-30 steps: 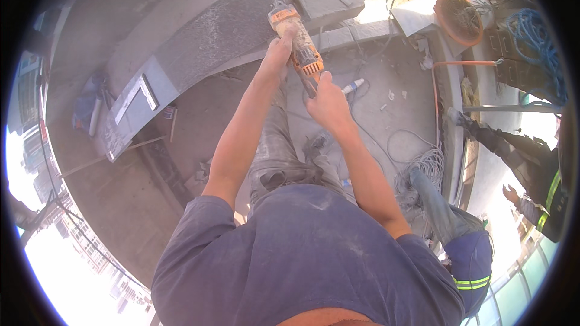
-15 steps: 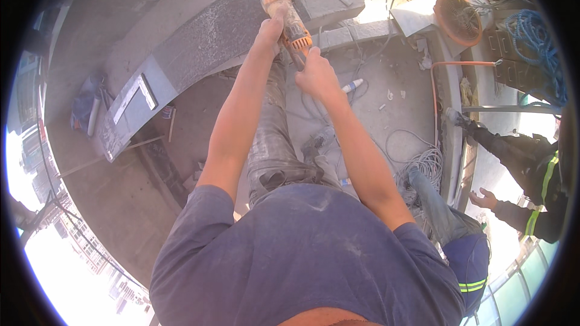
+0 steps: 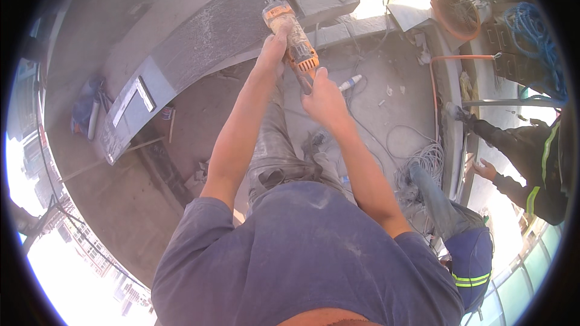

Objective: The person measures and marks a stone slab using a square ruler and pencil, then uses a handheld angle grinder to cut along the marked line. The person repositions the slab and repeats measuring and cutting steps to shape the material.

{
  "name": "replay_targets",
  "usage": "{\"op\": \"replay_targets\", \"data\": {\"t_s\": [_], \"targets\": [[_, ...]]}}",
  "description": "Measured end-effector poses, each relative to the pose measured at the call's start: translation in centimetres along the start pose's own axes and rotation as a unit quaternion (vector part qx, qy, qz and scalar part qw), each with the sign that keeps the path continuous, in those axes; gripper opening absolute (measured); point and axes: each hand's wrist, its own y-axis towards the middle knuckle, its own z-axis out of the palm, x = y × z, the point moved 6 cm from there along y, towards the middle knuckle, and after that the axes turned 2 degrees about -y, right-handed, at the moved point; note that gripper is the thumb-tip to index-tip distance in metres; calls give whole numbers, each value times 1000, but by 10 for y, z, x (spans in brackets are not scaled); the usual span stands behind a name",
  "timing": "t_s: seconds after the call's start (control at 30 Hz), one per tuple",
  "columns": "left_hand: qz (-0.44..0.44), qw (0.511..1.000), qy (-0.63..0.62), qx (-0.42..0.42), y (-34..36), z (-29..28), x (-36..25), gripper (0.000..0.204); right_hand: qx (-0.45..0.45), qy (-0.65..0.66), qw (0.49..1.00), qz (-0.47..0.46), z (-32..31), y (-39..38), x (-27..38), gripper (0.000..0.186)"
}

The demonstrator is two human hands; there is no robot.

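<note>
Closest in: wearer's dusty dark-blue T-shirt point(image 3: 302, 241), bare forearms reaching forward, grey work trousers point(image 3: 272, 145) below. Right hand point(image 3: 325, 99) closed round the rear grip of an orange power tool point(image 3: 297, 45), thumb uppermost. Left hand point(image 3: 275, 48) further along, clasped to the left side of the tool's front body; its fingers largely hidden from this angle. Tool slants up and slightly leftward, its metal head over the dark end of a long curved slab point(image 3: 208, 33); whether head and slab touch, cannot tell. Body of tool coated with pale dust.

Slab runs down to the left, greyer and smoother at its lower end, where an L-shaped piece point(image 3: 144, 93) lies flat. Beneath and behind, dusty floor point(image 3: 389, 63) with a white-and-blue connector point(image 3: 350, 82) right of the tool's grip, and a heap of grey cable point(image 3: 424, 166) beyond, to the right.

Lower right, a co-worker in a blue vest point(image 3: 470, 256) with yellow-green bands. Further right, another co-worker in dark clothing point(image 3: 522, 151), one hand point(image 3: 485, 170) held out, fingers apart. Upper right: round reddish basket point(image 3: 453, 15), tangled blue rope point(image 3: 531, 30) near it
</note>
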Motion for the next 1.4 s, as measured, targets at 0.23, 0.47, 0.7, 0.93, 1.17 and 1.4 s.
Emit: {"op": "replay_targets", "data": {"t_s": [0.23,0.47,0.7,0.93,1.17,1.4], "targets": [[8,999,-10,-30,30,-2,-26,66,-2,-5,1000,-11,-2,39,14,48],[14,999,-42,-9,46,-9,-25,63,-1,-16,1000,-9,-2,47,19,47],[5,1000,19,17,-11,3,10,80,20,-16,1000,16,-8,-18,-6,45],[21,999,47,-13,4,-2,-1,84,8,3,1000,2,-4,0,-1,46],[26,998,45,-47,33,-6,-24,81,-27,-2,999,-26,0,40,12,43],[-19,998,-66,16,35,-2,-19,60,1,-16,1000,-4,2,26,8,49]]}}
